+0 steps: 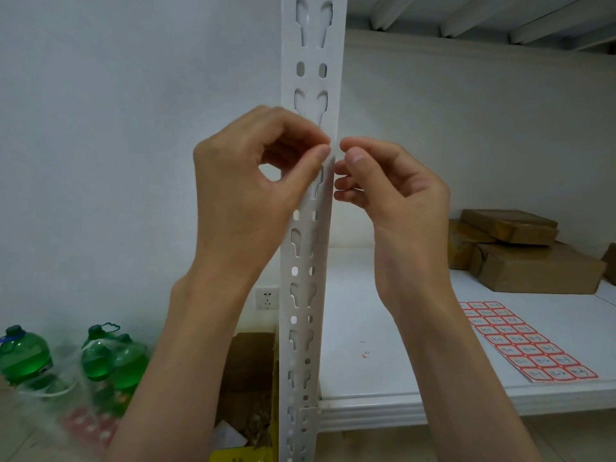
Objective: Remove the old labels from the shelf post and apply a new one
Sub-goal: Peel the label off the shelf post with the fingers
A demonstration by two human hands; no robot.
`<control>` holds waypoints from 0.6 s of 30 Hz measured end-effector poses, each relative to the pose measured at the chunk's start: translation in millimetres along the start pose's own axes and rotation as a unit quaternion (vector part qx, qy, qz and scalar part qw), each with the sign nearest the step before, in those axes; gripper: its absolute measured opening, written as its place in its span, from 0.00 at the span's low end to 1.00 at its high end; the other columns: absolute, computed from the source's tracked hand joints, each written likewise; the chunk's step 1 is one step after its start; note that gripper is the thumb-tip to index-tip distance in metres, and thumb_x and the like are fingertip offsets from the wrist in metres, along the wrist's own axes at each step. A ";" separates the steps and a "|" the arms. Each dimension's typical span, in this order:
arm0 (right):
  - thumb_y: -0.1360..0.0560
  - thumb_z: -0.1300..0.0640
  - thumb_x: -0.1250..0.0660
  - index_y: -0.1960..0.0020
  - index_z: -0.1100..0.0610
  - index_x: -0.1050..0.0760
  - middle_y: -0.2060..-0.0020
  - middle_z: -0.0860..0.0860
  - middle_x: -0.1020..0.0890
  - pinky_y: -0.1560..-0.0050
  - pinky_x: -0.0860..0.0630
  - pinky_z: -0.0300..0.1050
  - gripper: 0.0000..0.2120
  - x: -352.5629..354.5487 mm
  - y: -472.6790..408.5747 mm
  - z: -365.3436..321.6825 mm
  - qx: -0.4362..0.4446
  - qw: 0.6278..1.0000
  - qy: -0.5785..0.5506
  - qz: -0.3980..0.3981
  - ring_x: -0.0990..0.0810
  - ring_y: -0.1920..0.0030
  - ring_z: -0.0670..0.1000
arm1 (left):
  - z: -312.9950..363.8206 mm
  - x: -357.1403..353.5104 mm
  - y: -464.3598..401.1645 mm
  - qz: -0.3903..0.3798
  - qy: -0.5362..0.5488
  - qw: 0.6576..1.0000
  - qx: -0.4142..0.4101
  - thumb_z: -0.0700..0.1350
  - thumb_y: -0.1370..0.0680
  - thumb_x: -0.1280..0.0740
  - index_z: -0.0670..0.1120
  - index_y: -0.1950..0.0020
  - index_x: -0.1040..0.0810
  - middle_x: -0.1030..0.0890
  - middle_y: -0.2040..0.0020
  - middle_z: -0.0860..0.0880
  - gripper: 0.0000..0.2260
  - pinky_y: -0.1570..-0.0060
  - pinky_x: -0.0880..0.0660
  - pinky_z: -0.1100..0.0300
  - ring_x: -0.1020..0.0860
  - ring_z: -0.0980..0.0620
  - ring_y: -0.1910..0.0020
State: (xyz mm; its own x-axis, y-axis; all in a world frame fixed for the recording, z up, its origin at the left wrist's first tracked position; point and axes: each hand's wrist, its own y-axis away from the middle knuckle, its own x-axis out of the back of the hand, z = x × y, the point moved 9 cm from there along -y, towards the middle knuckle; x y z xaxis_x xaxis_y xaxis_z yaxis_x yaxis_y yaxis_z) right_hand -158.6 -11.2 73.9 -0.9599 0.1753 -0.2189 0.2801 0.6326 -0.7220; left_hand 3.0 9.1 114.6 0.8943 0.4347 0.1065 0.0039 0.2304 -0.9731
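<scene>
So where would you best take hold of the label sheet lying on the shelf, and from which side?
Take the label sheet by its near corner at the front of the shelf, coming from the front. It lies flat, so a grip from above finds no edge; that corner is closest to the shelf's front edge and nothing crowds it. The brown parcels sit behind it, apart.

Both forearms rise from the bottom of the view, bare, and lean toward each other so the hands meet at mid-height. The left hand [246, 181] shows its back, with the fingers curled over and the thumb tip pressed against the forefinger tip in a pinch. The right hand [390, 185] faces it, thumb and forefinger tips likewise drawn together, the other fingers curled loosely beneath. The two pinches sit just beside each other, nearly touching.
</scene>
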 end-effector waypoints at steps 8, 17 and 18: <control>0.25 0.61 0.29 0.46 0.61 0.17 0.55 0.55 0.13 0.48 0.19 0.47 0.09 8.2 -4.3 -5.0 -0.005 0.996 -0.074 -0.047 0.15 0.53 0.54 | 15.6 -8.2 -2.0 -0.017 0.058 0.998 0.018 0.44 0.22 0.26 0.44 0.47 0.16 0.16 0.55 0.54 0.06 0.53 0.22 0.71 0.17 0.61 0.55; 0.29 0.61 0.27 0.49 0.63 0.18 0.57 0.57 0.14 0.49 0.19 0.47 0.10 28.6 -5.7 0.0 -0.006 0.997 -0.062 -0.037 0.15 0.55 0.56 | 28.0 -31.1 3.3 -0.051 0.041 0.997 0.035 0.39 0.24 0.27 0.45 0.52 0.18 0.18 0.60 0.54 0.03 0.55 0.20 0.67 0.18 0.58 0.59; 0.30 0.60 0.27 0.49 0.63 0.17 0.57 0.57 0.14 0.49 0.18 0.48 0.11 31.3 -6.1 0.0 -0.009 0.997 -0.061 -0.036 0.15 0.55 0.57 | 30.6 -33.8 3.8 -0.055 0.034 0.997 0.031 0.39 0.24 0.27 0.45 0.53 0.18 0.18 0.60 0.54 0.03 0.56 0.20 0.65 0.18 0.57 0.59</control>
State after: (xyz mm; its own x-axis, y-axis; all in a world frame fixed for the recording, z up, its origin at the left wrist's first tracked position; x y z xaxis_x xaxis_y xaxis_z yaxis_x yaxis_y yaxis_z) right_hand -190.4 -9.6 71.4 -0.9686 0.0361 -0.2459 0.2089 0.6542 -0.7269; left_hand -40.9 22.0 113.6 0.9181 0.3451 0.1949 0.0766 0.3281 -0.9415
